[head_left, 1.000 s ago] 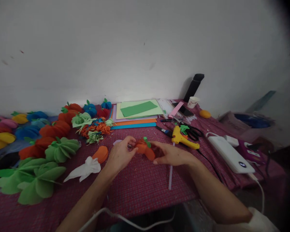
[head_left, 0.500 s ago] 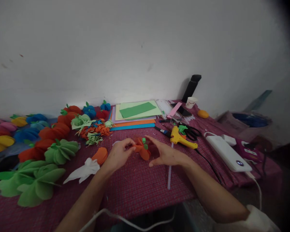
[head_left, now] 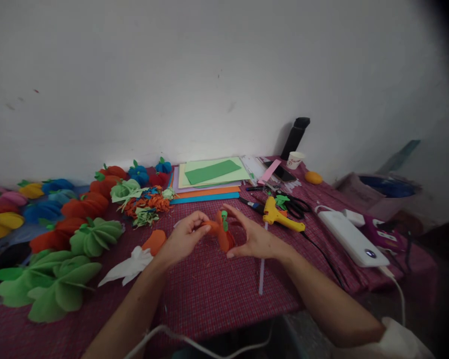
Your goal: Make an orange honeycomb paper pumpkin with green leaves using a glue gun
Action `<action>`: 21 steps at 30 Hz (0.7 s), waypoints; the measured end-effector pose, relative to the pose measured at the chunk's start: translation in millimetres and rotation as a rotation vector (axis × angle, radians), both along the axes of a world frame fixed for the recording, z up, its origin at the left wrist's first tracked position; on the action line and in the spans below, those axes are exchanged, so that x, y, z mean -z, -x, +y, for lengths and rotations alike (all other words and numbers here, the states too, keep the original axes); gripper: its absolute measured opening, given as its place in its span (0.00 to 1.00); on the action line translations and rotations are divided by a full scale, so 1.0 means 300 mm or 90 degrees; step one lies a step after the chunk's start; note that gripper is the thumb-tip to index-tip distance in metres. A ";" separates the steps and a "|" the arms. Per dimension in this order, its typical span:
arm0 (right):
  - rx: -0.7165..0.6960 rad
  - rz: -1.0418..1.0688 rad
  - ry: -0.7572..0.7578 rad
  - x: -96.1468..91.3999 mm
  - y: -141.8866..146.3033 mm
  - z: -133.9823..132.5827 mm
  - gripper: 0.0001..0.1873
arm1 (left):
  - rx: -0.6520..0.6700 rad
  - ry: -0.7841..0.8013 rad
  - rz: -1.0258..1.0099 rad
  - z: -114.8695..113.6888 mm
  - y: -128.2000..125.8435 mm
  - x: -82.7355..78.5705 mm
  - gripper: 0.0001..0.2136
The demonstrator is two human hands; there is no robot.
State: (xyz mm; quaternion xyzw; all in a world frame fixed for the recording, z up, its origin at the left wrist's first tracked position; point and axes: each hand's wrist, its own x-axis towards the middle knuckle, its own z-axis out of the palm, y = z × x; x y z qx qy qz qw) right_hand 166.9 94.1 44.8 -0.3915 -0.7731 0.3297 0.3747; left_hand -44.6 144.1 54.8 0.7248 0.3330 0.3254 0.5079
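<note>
An orange paper pumpkin [head_left: 224, 238] with a green stem and leaf is between my hands, above the checked tablecloth. My left hand [head_left: 187, 237] pinches one orange paper petal [head_left: 211, 229] at the pumpkin's left side. With thumb and fingers curved around its right side, my right hand [head_left: 252, 237] holds the pumpkin's gathered layers. Whether the pinched petal is joined to the rest I cannot tell. Left of my left hand lie orange paper cutouts [head_left: 155, 241] and a crumpled white tissue [head_left: 130, 266]. A yellow glue gun [head_left: 282, 217] rests right of my right hand, a glue stick [head_left: 262, 274] extending from it.
Finished paper pumpkins [head_left: 84, 205] in several colours crowd the left side. Behind my hands are shredded paper [head_left: 149, 202] and stacked coloured sheets [head_left: 209, 192]. Scissors [head_left: 299, 205], a white power bank [head_left: 351, 239], a paper cup [head_left: 295, 160] and a phone [head_left: 282, 172] occupy the right.
The orange pumpkin has turned more upright, its layers gathered closer together toward my right hand. The petal in my left hand now stretches out to the left.
</note>
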 end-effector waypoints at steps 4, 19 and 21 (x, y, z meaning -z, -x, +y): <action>0.014 0.020 0.021 -0.011 -0.003 -0.003 0.56 | -0.017 0.038 -0.011 -0.002 -0.007 0.014 0.07; 0.209 -0.094 0.034 0.082 0.020 0.031 0.19 | -0.144 -0.094 0.050 -0.028 -0.057 0.038 0.11; 0.206 -0.108 0.027 0.082 0.019 0.030 0.19 | -0.181 -0.151 0.107 -0.028 -0.050 0.044 0.10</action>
